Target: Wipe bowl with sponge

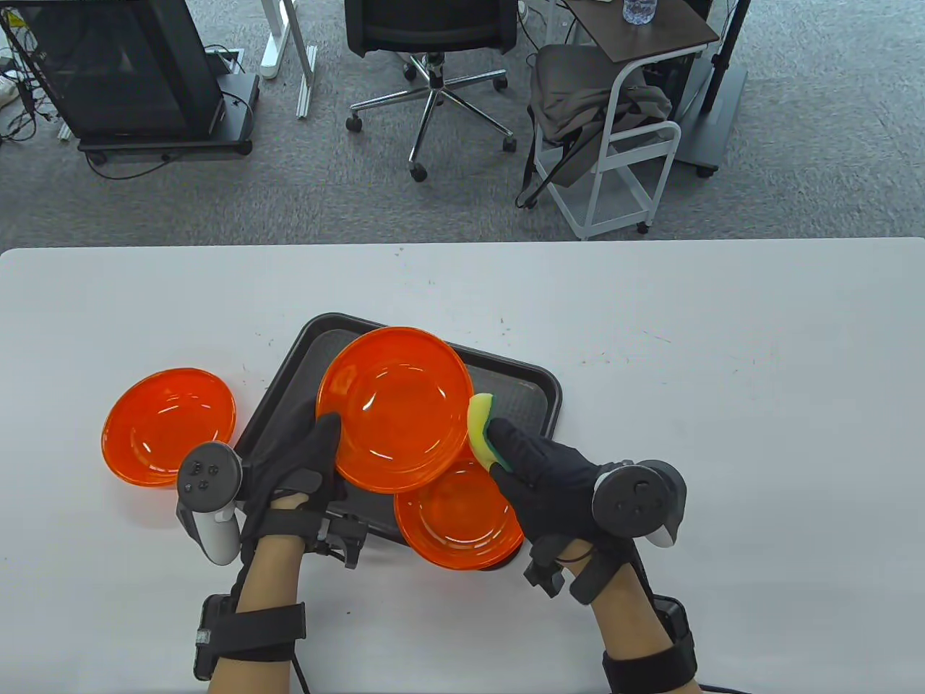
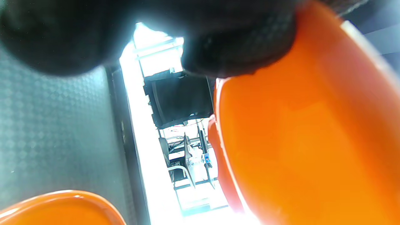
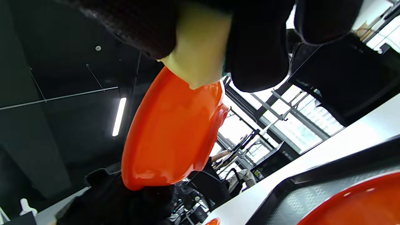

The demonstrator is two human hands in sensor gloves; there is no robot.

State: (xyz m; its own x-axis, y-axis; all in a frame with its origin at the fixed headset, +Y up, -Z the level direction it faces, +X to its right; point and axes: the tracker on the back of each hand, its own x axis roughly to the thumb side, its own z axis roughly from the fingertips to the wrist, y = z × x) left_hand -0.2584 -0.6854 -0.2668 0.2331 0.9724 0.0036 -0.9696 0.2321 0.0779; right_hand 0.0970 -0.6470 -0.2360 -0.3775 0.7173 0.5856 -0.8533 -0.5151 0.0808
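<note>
Right hand (image 1: 542,470) gripped the sponge (image 1: 480,428) against the held bowl's (image 1: 394,408) right rim. Left hand (image 1: 296,455) grasped its left edge, raised over the tray (image 1: 535,383). I judged: steady grip, sweep inward across the basin.

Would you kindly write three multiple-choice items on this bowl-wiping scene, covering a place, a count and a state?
1. Where is the sponge?
A. at the held bowl's right rim
B. on the bare table
C. inside the left bowl

2. How many orange bowls show in the table view?
A. two
B. three
C. five

3. How is the held bowl?
A. flat on the tray
B. upside down
C. lifted and tilted

Key: 1 A, the right hand presses it there. 2 B, one held, one on the tray, one on the table. 3 C, the left hand grips its rim.
</note>
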